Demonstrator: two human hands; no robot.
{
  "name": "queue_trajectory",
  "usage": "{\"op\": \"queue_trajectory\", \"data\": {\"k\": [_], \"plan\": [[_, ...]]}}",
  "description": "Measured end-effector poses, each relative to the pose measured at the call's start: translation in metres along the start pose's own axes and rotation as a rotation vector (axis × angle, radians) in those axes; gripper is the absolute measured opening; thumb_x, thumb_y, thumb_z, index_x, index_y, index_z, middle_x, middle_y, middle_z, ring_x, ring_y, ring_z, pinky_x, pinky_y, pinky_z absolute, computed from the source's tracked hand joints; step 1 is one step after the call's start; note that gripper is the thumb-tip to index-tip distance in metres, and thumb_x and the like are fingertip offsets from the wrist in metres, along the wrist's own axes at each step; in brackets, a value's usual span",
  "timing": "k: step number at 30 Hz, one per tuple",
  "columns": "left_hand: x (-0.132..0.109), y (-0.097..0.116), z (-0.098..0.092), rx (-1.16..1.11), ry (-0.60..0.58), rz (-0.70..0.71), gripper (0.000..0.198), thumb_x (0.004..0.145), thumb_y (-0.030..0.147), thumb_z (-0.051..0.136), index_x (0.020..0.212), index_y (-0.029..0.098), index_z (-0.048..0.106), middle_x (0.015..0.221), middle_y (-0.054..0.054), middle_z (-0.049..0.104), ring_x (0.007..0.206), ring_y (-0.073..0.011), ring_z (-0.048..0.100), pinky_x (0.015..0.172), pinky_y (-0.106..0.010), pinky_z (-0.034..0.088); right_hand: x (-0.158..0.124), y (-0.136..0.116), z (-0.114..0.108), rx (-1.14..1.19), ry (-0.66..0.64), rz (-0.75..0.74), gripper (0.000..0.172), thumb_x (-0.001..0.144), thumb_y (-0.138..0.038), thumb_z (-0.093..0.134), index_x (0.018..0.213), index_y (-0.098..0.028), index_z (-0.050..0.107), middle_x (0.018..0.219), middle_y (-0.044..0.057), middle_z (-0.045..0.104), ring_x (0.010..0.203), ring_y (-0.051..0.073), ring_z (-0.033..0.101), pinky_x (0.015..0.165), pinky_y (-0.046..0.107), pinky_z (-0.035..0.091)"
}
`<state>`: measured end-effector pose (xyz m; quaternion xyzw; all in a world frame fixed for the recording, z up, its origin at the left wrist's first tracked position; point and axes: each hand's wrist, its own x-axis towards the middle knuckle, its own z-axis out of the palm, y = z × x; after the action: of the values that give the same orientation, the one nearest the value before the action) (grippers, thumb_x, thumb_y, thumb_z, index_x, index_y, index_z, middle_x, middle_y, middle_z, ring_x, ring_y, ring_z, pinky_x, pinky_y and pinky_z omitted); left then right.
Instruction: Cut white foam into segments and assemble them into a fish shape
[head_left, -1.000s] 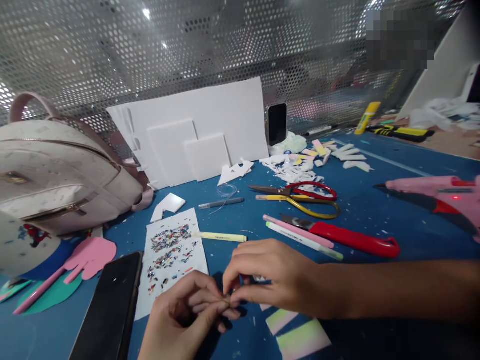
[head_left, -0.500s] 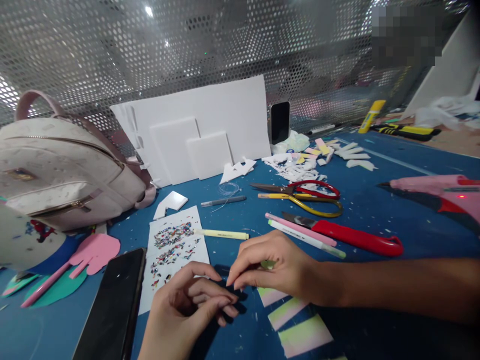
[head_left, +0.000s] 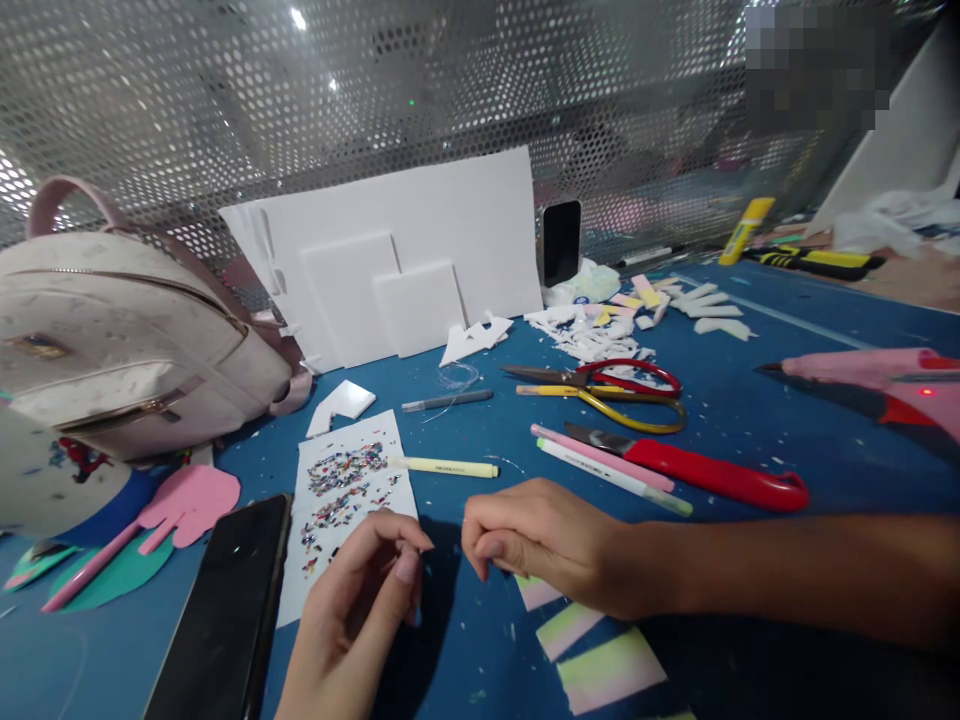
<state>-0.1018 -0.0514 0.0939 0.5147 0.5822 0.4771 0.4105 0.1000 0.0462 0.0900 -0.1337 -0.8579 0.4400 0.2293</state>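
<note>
Beside the white sheet (head_left: 409, 495) of small coloured gems (head_left: 346, 470), my left hand (head_left: 360, 620) is closed, thumb and fingertips pressed together. Anything in that pinch is hidden or too small to make out. My right hand (head_left: 551, 540) is closed a short way to its right, fingers curled in against the thumb; whatever it may hold does not show. Under and below the right hand lie several green-and-pink strips (head_left: 611, 670), one partly covered by it. A pale yellow marker (head_left: 450, 467) lies just beyond both hands.
Scissors (head_left: 592, 380), a red-handled knife (head_left: 705, 475) and pens (head_left: 600, 460) lie beyond my right arm. A pink glue gun (head_left: 855, 367) rests at the right. A dark phone (head_left: 221, 610) and a backpack (head_left: 135, 350) are at the left. White boards (head_left: 465, 220) stand behind.
My hands have moved apart: the left went left and its fingers drew together. The right hand's fingers have curled in further. Objects on the table have stayed put.
</note>
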Motion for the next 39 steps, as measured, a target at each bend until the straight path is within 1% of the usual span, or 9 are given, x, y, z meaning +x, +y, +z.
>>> {"op": "queue_trajectory", "data": {"k": [4,8,10,13,18,24,28,31,39], "plan": [[0.001,-0.001,-0.002,0.002,-0.005,0.052,0.021,0.092,0.043,0.061,0.091,0.022,0.061,0.076,0.001,0.052,0.066,-0.011,0.048,0.061,-0.018,0.041,-0.001,-0.001,0.001,-0.083,-0.018,0.014,0.054,0.107,-0.055,0.02,0.083,-0.018,0.051,0.07,-0.001,0.055,0.064,0.012,0.05,0.064,0.023,0.034],[0.004,-0.002,-0.003,0.007,-0.036,0.12,0.011,0.088,0.031,0.066,0.085,0.022,0.062,0.08,-0.001,0.058,0.074,-0.0132,0.054,0.065,-0.017,0.047,-0.001,-0.001,0.005,-0.207,-0.048,-0.039,0.06,0.106,-0.06,0.012,0.08,-0.019,0.048,0.066,-0.001,0.053,0.06,0.012,0.047,0.06,0.023,0.031],[0.004,-0.002,-0.003,0.015,-0.023,0.128,0.008,0.085,0.027,0.069,0.084,0.022,0.063,0.079,-0.001,0.062,0.077,-0.0141,0.059,0.068,-0.018,0.049,0.0,-0.001,0.007,-0.298,-0.054,-0.085,0.059,0.106,-0.058,0.011,0.079,-0.019,0.047,0.066,-0.001,0.051,0.06,0.012,0.044,0.059,0.024,0.03],[0.004,0.0,-0.001,0.022,0.0,0.119,0.009,0.08,0.025,0.073,0.083,0.022,0.064,0.078,-0.001,0.065,0.076,-0.0147,0.063,0.069,-0.019,0.052,-0.001,0.003,0.01,-0.398,-0.059,-0.157,0.054,0.108,-0.051,0.014,0.079,-0.019,0.046,0.068,-0.001,0.05,0.06,0.013,0.042,0.058,0.026,0.029],[0.001,0.005,0.003,-0.056,0.057,0.088,0.014,0.076,0.022,0.076,0.083,0.022,0.064,0.077,0.0,0.067,0.075,-0.0145,0.065,0.07,-0.02,0.053,-0.003,0.01,0.015,-0.511,-0.04,-0.252,0.045,0.109,-0.045,0.02,0.082,-0.02,0.046,0.072,-0.001,0.053,0.063,0.014,0.045,0.057,0.029,0.027],[0.0,0.001,0.003,-0.074,0.041,0.083,0.017,0.076,0.022,0.077,0.085,0.022,0.063,0.078,0.0,0.069,0.074,-0.0147,0.066,0.07,-0.021,0.054,-0.003,0.01,0.017,-0.556,-0.053,-0.273,0.042,0.109,-0.042,0.022,0.082,-0.02,0.046,0.074,-0.001,0.057,0.065,0.015,0.048,0.056,0.03,0.028],[-0.001,0.0,0.004,-0.07,0.034,0.124,0.014,0.08,0.022,0.072,0.089,0.022,0.062,0.079,0.001,0.069,0.074,-0.0136,0.067,0.07,-0.02,0.055,-0.003,0.009,0.016,-0.568,-0.047,-0.273,0.046,0.11,-0.043,0.02,0.082,-0.02,0.047,0.074,-0.001,0.057,0.064,0.015,0.049,0.056,0.03,0.028],[-0.001,0.0,0.004,-0.075,0.033,0.15,0.013,0.08,0.019,0.071,0.089,0.022,0.062,0.079,0.001,0.069,0.073,-0.0128,0.067,0.07,-0.019,0.055,-0.003,0.01,0.016,-0.568,-0.051,-0.269,0.044,0.11,-0.043,0.021,0.083,-0.02,0.047,0.075,-0.001,0.058,0.064,0.015,0.049,0.056,0.031,0.027],[-0.001,-0.002,0.003,-0.074,0.023,0.142,0.013,0.081,0.021,0.072,0.089,0.022,0.063,0.08,0.001,0.069,0.074,-0.0125,0.067,0.071,-0.018,0.055,-0.004,0.011,0.019,-0.589,-0.062,-0.266,0.045,0.11,-0.043,0.018,0.085,-0.02,0.047,0.077,0.0,0.06,0.066,0.015,0.049,0.056,0.031,0.027]]}}
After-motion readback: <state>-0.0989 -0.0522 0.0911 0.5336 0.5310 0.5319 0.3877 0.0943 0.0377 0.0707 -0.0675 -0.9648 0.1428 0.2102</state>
